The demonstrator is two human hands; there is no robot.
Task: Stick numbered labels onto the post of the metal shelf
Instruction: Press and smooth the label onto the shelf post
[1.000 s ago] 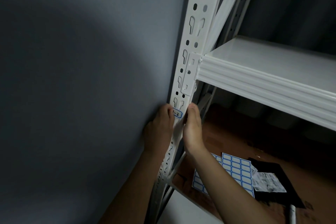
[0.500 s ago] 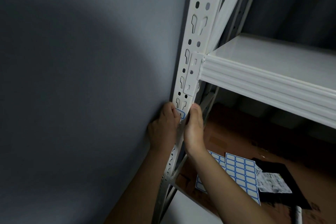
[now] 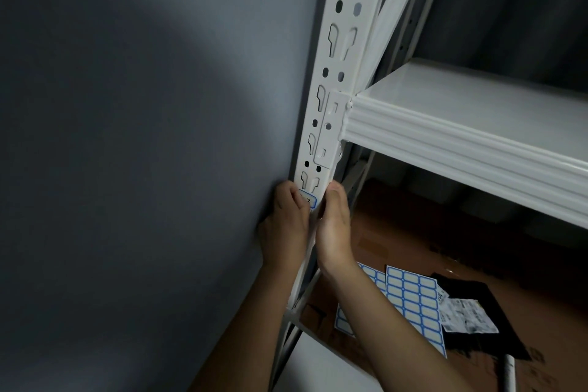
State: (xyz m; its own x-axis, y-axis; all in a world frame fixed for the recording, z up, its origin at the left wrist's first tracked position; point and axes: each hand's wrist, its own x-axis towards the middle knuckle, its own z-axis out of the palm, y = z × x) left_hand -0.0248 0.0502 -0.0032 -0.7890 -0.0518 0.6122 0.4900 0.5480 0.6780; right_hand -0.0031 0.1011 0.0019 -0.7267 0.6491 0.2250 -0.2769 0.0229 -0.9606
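The left hand (image 3: 286,219) presses its thumb on the thin, bendy label (image 3: 309,200) stuck on the white post (image 3: 331,111), while the right hand (image 3: 334,226) holds the post's edge, so rubbing flat looks best.
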